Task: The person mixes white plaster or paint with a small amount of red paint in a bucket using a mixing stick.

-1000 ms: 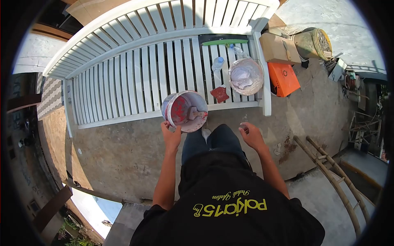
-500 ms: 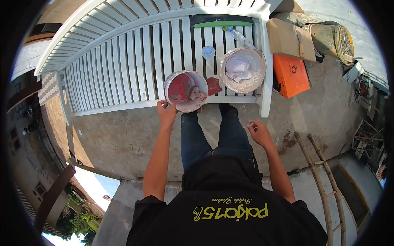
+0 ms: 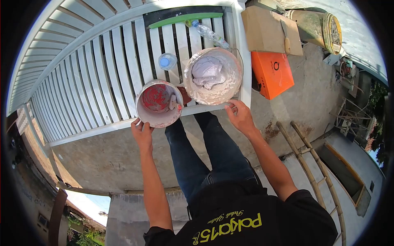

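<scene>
My left hand (image 3: 142,134) is closed on the near rim of a small white paint bucket (image 3: 154,118). Red paint coats the bucket's bottom, and a paint-smeared brush (image 3: 172,102) leans inside. The bucket's open mouth tilts towards me at the bench's front edge. To its right stands a larger, paint-crusted bucket (image 3: 230,88) with a crumpled pale cloth or bag (image 3: 208,73) inside. My right hand (image 3: 240,117) is at that bucket's near side, fingers slightly bent and apart, fingertips close by its rim. A dark red flat piece (image 3: 184,95) shows between the buckets.
The white slatted bench (image 3: 111,69) holds a blue-capped bottle (image 3: 167,61), a lying clear bottle (image 3: 210,33) and a green strip (image 3: 184,20). Right of it are a cardboard box (image 3: 266,30), an orange box (image 3: 273,76) and a dirty bucket (image 3: 314,28). A bamboo ladder (image 3: 314,164) leans nearby.
My right hand has moved up from beside my leg to the larger bucket's rim. The view has shifted right and closer. My left hand stays at the small bucket's rim.
</scene>
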Tool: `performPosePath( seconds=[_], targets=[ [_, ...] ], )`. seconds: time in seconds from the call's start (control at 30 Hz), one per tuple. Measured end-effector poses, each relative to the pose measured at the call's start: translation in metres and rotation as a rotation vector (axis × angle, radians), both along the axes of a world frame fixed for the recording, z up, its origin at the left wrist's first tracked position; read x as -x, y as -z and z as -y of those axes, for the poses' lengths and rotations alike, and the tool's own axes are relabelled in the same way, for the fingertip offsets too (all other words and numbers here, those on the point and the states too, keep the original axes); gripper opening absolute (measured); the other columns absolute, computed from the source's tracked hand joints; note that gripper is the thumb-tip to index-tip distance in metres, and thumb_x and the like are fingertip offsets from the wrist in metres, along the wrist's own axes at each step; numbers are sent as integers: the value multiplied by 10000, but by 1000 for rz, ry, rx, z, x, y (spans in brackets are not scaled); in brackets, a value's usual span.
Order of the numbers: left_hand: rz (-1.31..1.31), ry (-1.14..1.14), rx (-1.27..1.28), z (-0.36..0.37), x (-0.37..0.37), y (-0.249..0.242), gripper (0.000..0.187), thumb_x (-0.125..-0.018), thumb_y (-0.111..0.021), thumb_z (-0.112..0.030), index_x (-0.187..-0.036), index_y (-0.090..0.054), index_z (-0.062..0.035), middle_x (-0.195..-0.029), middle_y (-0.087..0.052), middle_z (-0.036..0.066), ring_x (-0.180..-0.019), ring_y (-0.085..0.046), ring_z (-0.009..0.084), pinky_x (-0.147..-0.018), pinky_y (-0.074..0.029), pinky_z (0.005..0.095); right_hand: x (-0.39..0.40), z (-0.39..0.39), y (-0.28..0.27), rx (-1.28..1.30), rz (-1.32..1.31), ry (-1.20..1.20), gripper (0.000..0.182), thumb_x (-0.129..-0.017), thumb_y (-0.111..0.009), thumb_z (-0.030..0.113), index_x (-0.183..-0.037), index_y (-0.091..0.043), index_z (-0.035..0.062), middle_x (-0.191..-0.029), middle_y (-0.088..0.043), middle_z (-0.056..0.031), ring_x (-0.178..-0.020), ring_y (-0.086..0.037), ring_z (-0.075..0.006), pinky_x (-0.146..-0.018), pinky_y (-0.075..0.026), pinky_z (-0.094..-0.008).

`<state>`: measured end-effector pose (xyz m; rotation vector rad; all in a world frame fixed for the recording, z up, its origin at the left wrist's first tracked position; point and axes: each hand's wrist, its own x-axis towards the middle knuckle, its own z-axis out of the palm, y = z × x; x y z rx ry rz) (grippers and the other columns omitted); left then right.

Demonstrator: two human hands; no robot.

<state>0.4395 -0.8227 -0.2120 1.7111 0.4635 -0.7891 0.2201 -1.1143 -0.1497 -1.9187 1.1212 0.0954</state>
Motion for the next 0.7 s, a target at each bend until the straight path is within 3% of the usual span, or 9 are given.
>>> performPosePath(
  seconds=[0.13, 0.4, 0.5, 0.6, 0.7],
  targets=[
    [-64, 12, 49, -1, -4, 3, 406, -931, -578, -18, -1271, -358, 8, -1209, -585, 245, -1043, -647, 297, -908, -572, 435, -29, 19, 44, 65, -12, 47, 285, -914, -643, 185, -1110, -652, -22, -949, -645, -161, -724, -653, -249, -694, -521, -361],
    [-148, 38, 68, 8, -5, 2, 437, -957, -591, -92, -1304, -341, -4, -1223, -593, 216, -1072, -638, 295, -970, -534, 446, -86, 56, 140, 296, -121, 194, 317, -890, -672, 290, -1039, -652, 11, -989, -620, -180, -993, -608, -348, -858, -478, -444],
    [-141, 32, 2, 12, -1, -2, 502, -963, -606, -134, -1359, -324, -9, -1286, -553, 206, -1170, -576, 283, -1019, -492, 459, -92, 58, 166, 280, -171, 181, 286, -889, -670, 279, -1025, -643, 28, -994, -613, -172, -1018, -587, -361, -863, -465, -444],
    [-49, -3, -97, 17, 6, 1, 511, -969, -613, -173, -1381, -355, -13, -1367, -492, 193, -1258, -500, 263, -1022, -464, 435, -89, 54, 173, 280, -114, 118, 230, -905, -645, 235, -1030, -628, 43, -1021, -615, -150, -1033, -571, -361, -857, -448, -451],
    [386, 95, -469, 27, 17, -5, 404, -986, -587, -180, -1318, -429, -13, -1414, -459, 170, -1261, -493, 261, -958, -482, 405, -91, 45, 155, 323, 9, 43, 174, -925, -609, 181, -1050, -619, 59, -1058, -623, -113, -1072, -545, -337, -880, -409, -457]
  ],
)
